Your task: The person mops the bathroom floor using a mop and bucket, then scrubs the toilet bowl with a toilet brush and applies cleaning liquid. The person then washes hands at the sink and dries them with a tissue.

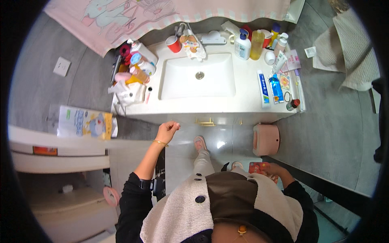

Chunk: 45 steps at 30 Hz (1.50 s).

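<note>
My left hand (pixel 168 130), with a gold bangle at the wrist, hangs in front of the vanity counter's edge with its fingers curled together; nothing shows in it. Low at my right side, my right hand (pixel 275 170) holds a red printed packet (pixel 258 168), partly hidden by my vest. Before me is a white countertop (pixel 194 106) with a rectangular washbasin (pixel 199 88). Right of the basin lie a white-and-blue toothpaste tube (pixel 263 89), a blue tube (pixel 276 88) and a small bottle with a red cap (pixel 293 104). A red cup (pixel 173 44) stands behind the basin.
Bottles and a tissue pack (pixel 130 93) crowd the counter's left end; a pump bottle (pixel 242 47) and a yellow bottle (pixel 257 45) stand at the back right. A pink bin (pixel 266 139) is on the floor. Shelving (pixel 60 164) stands left, and a towel (pixel 349 51) hangs right.
</note>
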Available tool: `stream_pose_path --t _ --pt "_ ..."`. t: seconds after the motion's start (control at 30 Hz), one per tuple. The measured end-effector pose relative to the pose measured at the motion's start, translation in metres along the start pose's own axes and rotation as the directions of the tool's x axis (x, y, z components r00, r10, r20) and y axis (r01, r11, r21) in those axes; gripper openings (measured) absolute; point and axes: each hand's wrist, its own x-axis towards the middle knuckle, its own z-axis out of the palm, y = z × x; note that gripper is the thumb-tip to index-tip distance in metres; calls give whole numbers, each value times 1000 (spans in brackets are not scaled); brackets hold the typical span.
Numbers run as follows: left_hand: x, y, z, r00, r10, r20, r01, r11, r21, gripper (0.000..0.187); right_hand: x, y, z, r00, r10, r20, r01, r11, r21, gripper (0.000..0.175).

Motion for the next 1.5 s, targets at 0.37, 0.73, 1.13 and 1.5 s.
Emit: stream_pose_path --t 0.37,0.73,1.13,1.5 --pt "206 -6 -79 946 243 214 -276 951 141 16 -52 -373 -148 429 -566 -704 255 824 -507 21" --pt "297 7 -68 936 98 338 -212 924 318 33 -11 -594 -284 742 -379 -554 138 894 -426 68" --pt "374 -2 6 915 -77 395 -159 833 530 35 32 -638 -325 691 -502 -520 169 811 -560 70" --pt "426 -36 38 906 19 422 -277 780 562 28 22 -637 -323 734 -453 -506 180 848 -498 69"
